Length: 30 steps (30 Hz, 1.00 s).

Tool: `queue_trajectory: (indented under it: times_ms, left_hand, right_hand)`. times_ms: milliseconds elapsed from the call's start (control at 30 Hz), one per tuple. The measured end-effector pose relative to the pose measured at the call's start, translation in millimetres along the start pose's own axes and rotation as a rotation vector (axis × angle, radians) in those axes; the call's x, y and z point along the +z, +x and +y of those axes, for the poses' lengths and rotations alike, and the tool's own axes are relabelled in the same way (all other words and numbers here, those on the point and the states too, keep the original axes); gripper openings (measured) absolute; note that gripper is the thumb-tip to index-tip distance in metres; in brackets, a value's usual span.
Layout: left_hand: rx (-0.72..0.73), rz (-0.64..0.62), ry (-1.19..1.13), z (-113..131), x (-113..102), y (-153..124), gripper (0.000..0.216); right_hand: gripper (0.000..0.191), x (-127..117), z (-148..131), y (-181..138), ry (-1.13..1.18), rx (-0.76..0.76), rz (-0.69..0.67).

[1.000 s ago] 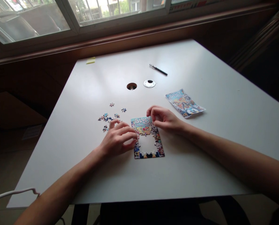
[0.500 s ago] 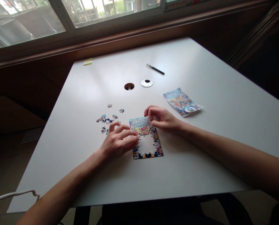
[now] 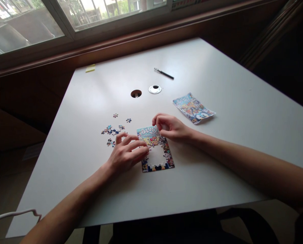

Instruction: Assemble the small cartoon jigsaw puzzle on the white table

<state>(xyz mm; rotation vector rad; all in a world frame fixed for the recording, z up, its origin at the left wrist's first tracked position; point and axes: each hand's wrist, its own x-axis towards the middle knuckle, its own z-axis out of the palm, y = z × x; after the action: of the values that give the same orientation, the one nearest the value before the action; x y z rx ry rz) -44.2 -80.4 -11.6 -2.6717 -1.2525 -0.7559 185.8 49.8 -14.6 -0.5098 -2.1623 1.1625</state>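
A small, partly assembled jigsaw puzzle [image 3: 152, 134] lies on the white table [image 3: 217, 159], with a bare gap in its middle. My left hand [image 3: 126, 153] rests at its left edge, fingers stretched out and fingertips on the pieces there. My right hand [image 3: 169, 127] sits at the puzzle's top right corner, fingers curled into a pinch; whatever is in them is hidden. Several loose puzzle pieces [image 3: 113, 130] lie scattered just left of my left hand.
A colourful printed picture sheet [image 3: 193, 108] lies to the right of the puzzle. Farther back are a black pen [image 3: 164, 73], a round cable hole [image 3: 136, 93], its silver cap [image 3: 155, 89] and a yellow sticky note [image 3: 90, 68]. A white cable [image 3: 14, 214] hangs at lower left.
Both hands stay at the puzzle; my left fingers shift slightly along its left edge. The camera has tilted a little, so everything sits slightly further left in view.
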Motion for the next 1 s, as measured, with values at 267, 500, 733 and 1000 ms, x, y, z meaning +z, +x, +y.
queue_trajectory:
  times_ms: [267,500,733,1000]
  left_hand:
    - [-0.013,-0.018,-0.010,0.4,0.8,1.2,0.014]
    - [-0.042,-0.081,-0.055,-0.6,-1.1,2.0,0.015]
    - [-0.061,-0.113,-0.083,-2.1,-2.3,2.2,0.016]
    - [-0.078,-0.174,-0.121,-4.2,-3.2,0.6,0.028]
  right_hand:
    - [0.014,-0.1,2.0,-1.2,0.004,-0.009,0.004]
    - [0.015,-0.1,3.9,-0.8,-0.002,-0.027,0.005]
    - [0.015,-0.1,2.8,-0.5,0.005,-0.030,-0.001]
    - [0.014,0.1,3.8,-1.0,0.009,-0.026,-0.003]
